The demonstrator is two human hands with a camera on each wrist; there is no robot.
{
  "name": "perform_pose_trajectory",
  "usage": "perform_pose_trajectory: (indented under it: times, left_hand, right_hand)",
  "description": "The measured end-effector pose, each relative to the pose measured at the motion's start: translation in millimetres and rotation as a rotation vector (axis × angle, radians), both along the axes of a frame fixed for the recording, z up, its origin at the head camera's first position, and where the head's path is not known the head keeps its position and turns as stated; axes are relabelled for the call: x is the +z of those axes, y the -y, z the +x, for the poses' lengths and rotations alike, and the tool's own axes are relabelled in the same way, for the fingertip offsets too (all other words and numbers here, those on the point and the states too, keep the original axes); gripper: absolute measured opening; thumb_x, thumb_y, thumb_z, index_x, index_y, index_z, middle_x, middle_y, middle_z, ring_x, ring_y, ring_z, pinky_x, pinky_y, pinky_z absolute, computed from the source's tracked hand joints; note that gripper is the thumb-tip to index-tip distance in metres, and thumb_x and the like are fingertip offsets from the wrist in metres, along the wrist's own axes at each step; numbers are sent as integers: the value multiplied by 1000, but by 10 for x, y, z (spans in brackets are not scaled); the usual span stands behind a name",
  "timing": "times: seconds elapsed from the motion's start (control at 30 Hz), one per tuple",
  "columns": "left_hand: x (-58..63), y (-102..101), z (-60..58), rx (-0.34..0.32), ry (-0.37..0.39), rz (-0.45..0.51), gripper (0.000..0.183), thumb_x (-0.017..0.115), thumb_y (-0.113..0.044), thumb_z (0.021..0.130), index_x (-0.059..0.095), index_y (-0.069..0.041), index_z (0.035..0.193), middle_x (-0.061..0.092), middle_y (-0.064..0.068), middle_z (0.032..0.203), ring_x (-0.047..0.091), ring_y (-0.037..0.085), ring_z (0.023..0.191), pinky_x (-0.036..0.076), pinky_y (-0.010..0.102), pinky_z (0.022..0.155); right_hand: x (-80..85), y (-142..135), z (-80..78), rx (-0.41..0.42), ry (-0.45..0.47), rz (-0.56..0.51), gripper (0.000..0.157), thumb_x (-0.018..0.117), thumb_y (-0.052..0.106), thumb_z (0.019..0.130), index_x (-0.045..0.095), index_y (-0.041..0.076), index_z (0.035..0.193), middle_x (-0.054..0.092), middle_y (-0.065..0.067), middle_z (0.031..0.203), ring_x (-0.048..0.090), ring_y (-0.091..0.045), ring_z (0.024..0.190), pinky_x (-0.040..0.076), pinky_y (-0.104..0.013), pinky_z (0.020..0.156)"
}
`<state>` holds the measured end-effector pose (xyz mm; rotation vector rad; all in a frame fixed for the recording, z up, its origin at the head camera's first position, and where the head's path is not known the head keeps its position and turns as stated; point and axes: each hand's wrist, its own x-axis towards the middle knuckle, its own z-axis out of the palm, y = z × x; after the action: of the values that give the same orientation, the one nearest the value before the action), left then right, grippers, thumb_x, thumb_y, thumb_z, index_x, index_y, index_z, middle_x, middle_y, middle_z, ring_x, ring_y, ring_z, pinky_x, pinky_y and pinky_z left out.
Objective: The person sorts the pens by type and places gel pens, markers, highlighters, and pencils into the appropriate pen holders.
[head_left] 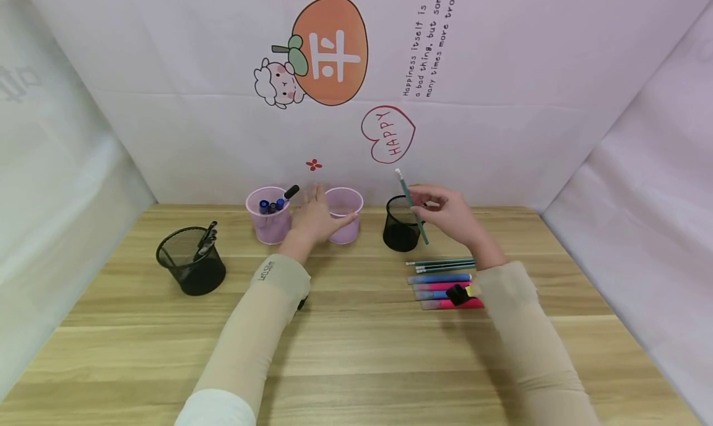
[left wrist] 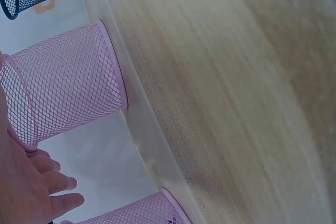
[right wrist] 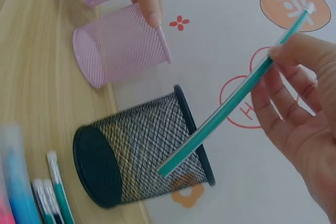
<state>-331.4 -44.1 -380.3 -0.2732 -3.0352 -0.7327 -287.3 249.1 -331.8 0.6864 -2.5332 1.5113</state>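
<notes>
In the head view my right hand [head_left: 448,212] pinches a green pencil [right wrist: 226,108] between thumb and fingers. The pencil slants, its white eraser end up and its lower end in front of a black mesh pen cup [head_left: 401,228]. My left hand [head_left: 317,218] is at the rim of the right-hand pink mesh pen cup [head_left: 345,228], thumb across the rim and fingers stretched loosely beside it. No pens show in this cup. Left of that hand, another pink mesh cup [head_left: 271,225] holds several pens with blue and black ends.
At the far left a black mesh cup [head_left: 200,277] has black pens leaning in it. More green pencils [head_left: 442,265] lie on the wooden table [head_left: 356,364] at right, above a row of blue and pink markers [head_left: 440,278]. A white printed backdrop [head_left: 223,141] stands behind the cups.
</notes>
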Motion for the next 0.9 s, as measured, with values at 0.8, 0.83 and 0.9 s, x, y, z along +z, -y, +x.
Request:
perform_pose_trajectory:
  times: [0.8,0.83,0.9]
  left_hand:
    - [-17,1,-39,-12,-22,-97,122,53,-80,88,6,5,162,6,22,169,5,35,156,17,60,121]
    - [-17,0,-41,-11,-22,-102,122,53,-81,88,7,5,162,6,22,169,5,35,156,17,60,121]
    - [-15,-2,-47,-8,-26,-111,123,52,-82,87,8,5,162,7,22,169,6,35,156,17,61,121]
  right_hand:
    - [-89,914,-308,-279,-92,-1026,30,59,-21,91,57,4,108,58,-4,95,62,-15,87,60,-26,78]
    - [-103,952,-319,-283,-89,-1038,29,58,-22,91,57,3,107,58,-4,95,62,-17,88,60,-27,79]
    - [-135,1023,-339,-294,-73,-1051,28,58,-22,91,55,0,108,58,-4,94,62,-18,90,60,-28,81]
